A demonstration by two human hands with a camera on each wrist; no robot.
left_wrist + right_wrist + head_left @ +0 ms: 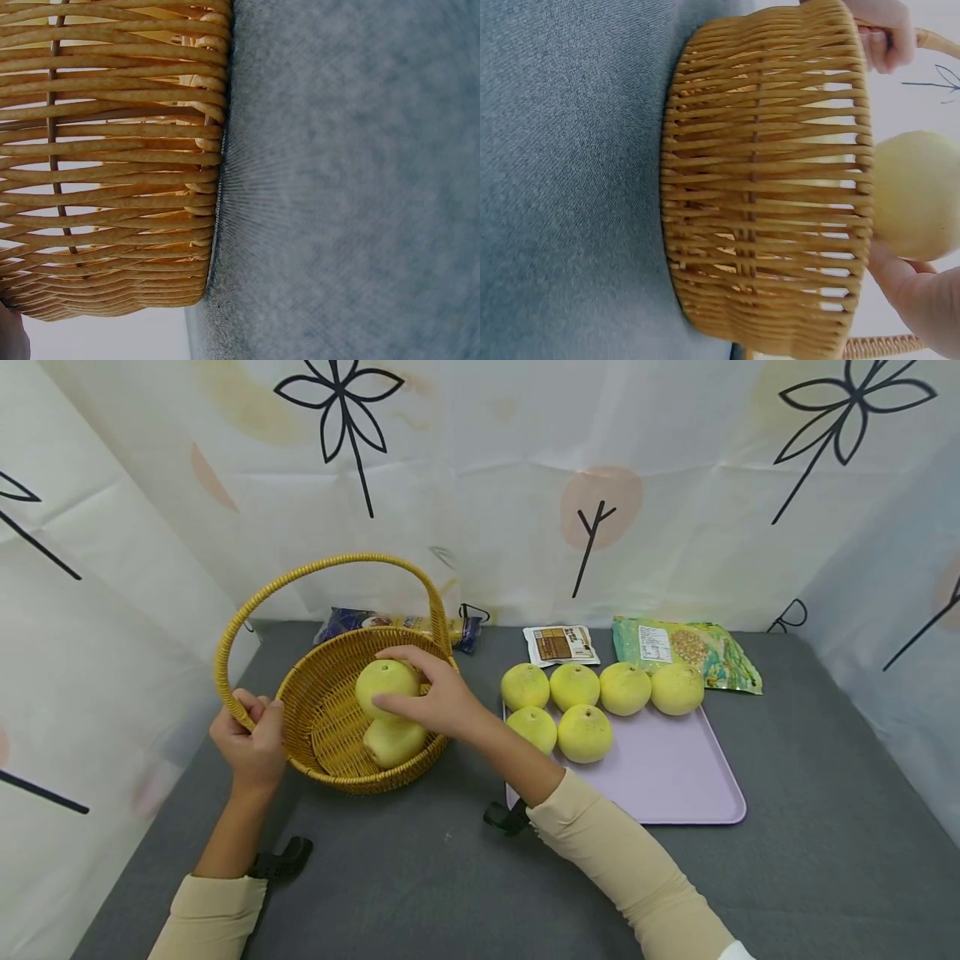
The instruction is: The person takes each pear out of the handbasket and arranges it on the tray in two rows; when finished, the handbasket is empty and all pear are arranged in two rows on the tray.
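A yellow wicker basket (330, 727) with a tall handle stands at the left; its woven side fills much of the left wrist view (112, 172) and the right wrist view (765, 180). My left hand (253, 739) grips the base of the handle at the basket's left side. With thumb and fingers my right hand (435, 693) holds a pale yellow round fruit (387, 687) over the basket's inside; in the right wrist view this fruit (919, 195) shows above the rim. Below it another yellow fruit (394, 741) lies in the basket.
A lilac tray (660, 777) to the right bears several yellow fruits (585, 733) along its back and left. Behind stand a blue-and-yellow packet (397, 623), a small white-and-brown packet (561, 645) and a green bag (686, 652). A patterned cloth (510, 527) hangs behind the grey table (435, 893).
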